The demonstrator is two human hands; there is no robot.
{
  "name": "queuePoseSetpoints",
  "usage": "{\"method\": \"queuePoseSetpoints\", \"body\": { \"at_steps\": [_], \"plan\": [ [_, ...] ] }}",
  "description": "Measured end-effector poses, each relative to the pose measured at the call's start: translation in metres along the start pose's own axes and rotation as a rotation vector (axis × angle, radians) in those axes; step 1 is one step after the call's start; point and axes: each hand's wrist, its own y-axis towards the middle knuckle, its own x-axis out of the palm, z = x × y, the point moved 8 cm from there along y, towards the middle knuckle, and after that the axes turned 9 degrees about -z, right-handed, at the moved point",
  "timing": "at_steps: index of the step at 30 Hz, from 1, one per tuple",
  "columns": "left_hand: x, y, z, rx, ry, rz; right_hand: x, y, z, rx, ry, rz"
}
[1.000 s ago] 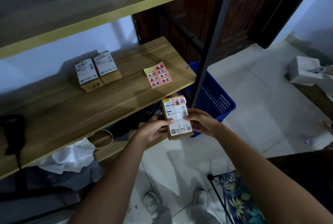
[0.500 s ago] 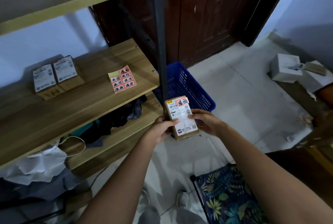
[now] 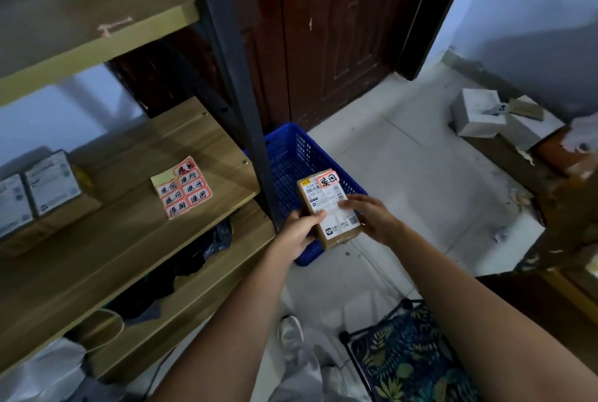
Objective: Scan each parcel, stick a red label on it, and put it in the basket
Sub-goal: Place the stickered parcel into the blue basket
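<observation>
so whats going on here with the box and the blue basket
A person holds a small cardboard parcel in both hands, left hand and right hand, above the blue basket on the floor. A red label is already stuck on its top corner. Two more parcels and a sheet of red labels sit on the wooden shelf.

The parcel (image 3: pixel 330 207) bears a red label (image 3: pixel 328 180) reading "退回" at its one-o'clock corner; the sticker sheet (image 3: pixel 182 189) at nine o'clock repeats "退回".
</observation>
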Motion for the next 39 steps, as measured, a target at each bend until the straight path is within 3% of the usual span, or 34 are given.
{"method": "queuePoseSetpoints", "body": {
  "at_steps": [15, 25, 33, 39],
  "plan": [
    [-0.025, 0.058, 0.029, -0.049, 0.052, 0.048, -0.001, 0.072, -0.014, 0.026, -0.098, 0.083],
    [-0.028, 0.108, 0.032, -0.078, -0.016, 0.163, -0.022, 0.141, -0.042, 0.137, -0.279, -0.042],
    [-0.01, 0.162, 0.016, -0.081, -0.065, 0.211, -0.068, 0.196, -0.034, 0.237, -0.354, -0.082],
    [-0.016, 0.197, -0.036, -0.186, -0.082, 0.307, -0.099, 0.226, -0.008, 0.292, -0.406, -0.099]
  ]
}}
